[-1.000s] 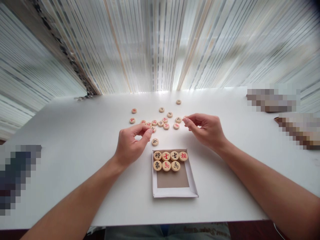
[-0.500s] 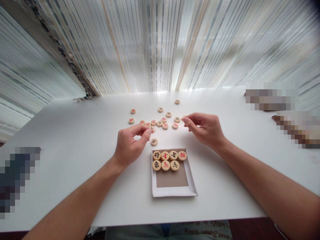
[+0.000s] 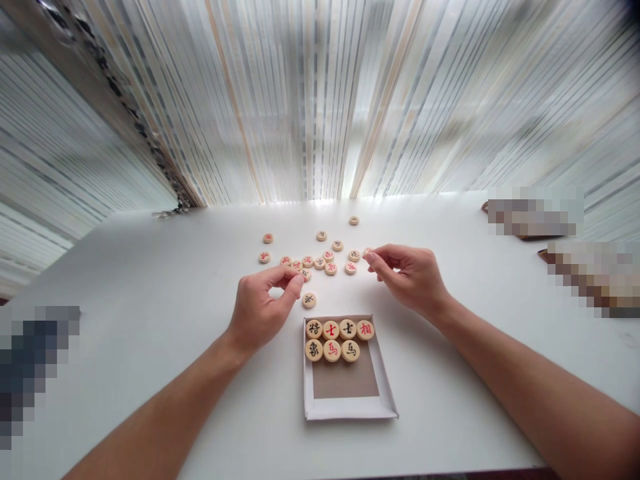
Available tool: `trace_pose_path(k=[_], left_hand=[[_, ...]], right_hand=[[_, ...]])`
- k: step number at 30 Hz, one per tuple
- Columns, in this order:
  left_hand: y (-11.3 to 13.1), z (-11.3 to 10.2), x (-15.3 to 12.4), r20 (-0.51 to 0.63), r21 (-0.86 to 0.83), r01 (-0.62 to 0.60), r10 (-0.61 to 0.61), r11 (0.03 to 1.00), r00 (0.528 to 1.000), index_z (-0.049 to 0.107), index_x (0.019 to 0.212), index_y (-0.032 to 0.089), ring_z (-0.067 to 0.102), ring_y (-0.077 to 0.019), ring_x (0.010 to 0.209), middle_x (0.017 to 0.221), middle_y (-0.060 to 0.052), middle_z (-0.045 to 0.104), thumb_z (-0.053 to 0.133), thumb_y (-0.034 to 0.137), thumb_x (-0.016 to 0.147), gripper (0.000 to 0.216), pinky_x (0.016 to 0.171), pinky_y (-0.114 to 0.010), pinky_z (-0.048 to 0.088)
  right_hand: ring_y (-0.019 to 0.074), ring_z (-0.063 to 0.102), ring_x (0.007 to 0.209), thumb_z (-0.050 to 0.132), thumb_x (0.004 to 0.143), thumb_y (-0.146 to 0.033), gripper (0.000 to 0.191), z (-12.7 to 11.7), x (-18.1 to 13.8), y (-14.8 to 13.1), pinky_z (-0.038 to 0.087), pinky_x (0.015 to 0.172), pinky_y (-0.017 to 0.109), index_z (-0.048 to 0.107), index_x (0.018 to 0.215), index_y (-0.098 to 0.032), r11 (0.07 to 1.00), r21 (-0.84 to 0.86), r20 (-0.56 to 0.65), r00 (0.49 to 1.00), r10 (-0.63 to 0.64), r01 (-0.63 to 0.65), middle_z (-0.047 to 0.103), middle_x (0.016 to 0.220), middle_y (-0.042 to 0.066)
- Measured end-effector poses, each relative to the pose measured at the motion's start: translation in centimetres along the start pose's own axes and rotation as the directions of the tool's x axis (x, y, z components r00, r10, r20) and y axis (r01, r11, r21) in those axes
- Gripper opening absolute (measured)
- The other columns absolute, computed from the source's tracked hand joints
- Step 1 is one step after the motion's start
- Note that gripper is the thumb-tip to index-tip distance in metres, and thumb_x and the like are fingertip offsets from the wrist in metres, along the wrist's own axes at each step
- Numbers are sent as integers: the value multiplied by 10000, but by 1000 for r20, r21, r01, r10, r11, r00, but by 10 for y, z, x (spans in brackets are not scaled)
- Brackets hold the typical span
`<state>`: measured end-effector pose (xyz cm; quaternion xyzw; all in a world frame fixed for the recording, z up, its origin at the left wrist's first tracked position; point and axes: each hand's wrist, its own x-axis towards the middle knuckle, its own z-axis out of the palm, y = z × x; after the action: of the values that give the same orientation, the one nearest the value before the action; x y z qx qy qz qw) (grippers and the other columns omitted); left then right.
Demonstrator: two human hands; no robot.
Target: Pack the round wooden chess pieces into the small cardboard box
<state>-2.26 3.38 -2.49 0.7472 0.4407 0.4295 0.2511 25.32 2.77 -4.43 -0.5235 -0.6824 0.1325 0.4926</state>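
My left hand (image 3: 267, 297) is closed in a pinch, thumb and forefinger at the edge of a black-marked xiangqi piece (image 3: 305, 275). To the right, my right hand (image 3: 410, 273) pinches a red-marked xiangqi piece (image 3: 368, 253), partly covered by the fingertips. Between and behind the hands lie several more round wooden pieces, red and black, among them one red piece (image 3: 351, 268). A single black-marked piece (image 3: 309, 300) sits just beyond the box. The shallow white box (image 3: 350, 409) holds two rows of pieces at its far end, with its brown bottom bare at the near end.
The white table (image 3: 165, 333) reaches back to a striped string curtain (image 3: 310, 100). Pixelated objects lie at the left edge (image 3: 35, 367) and at the far right (image 3: 595, 277). Two red pieces (image 3: 266, 248) are apart at the left of the loose group.
The whole scene sits lower in the picture, as the head view has tilted up. Both hands keep their places at the same pieces, and the box contents are the same.
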Motion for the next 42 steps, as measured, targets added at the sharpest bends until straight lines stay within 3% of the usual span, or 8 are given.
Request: trace_pose_path(k=[13,23,33,42], left_hand=[[2,-2,1,-1,-4,5,-5,1000,1000,759,769,201,742,-179,679,722,-11,789,666,284,944,215,680,-278,578],[-8,-17,17,-153,19,95,-91,995,984,804,832,194,759,-175,674,776,-19,818,678,303,910,184,709,-287,622],[-20,-24,22,-190,-5,123,-122,992,974,819,929,177,774,-181,724,839,-46,822,700,319,919,185,695,-277,623],[-17,-15,19,-120,56,127,-120,990,985,816,925,192,765,-181,727,850,-40,827,687,285,897,162,679,-285,604]], right_hand=[[165,614,508,683,1002,-450,351,-1,1,-2,469,500,293,786,790,-190,1000,-9,-18,1000,-4,4,738,634,41],[160,622,516,696,989,-388,301,-1,0,-2,480,513,287,792,795,-179,1000,3,-15,1000,-4,5,738,637,34],[157,612,515,707,980,-391,296,-2,0,-2,475,518,294,787,783,-185,1000,5,-15,1000,11,-11,735,635,34],[170,631,510,699,980,-436,328,-2,1,-2,490,522,311,792,783,-189,999,-9,-14,999,35,-36,753,647,49]])
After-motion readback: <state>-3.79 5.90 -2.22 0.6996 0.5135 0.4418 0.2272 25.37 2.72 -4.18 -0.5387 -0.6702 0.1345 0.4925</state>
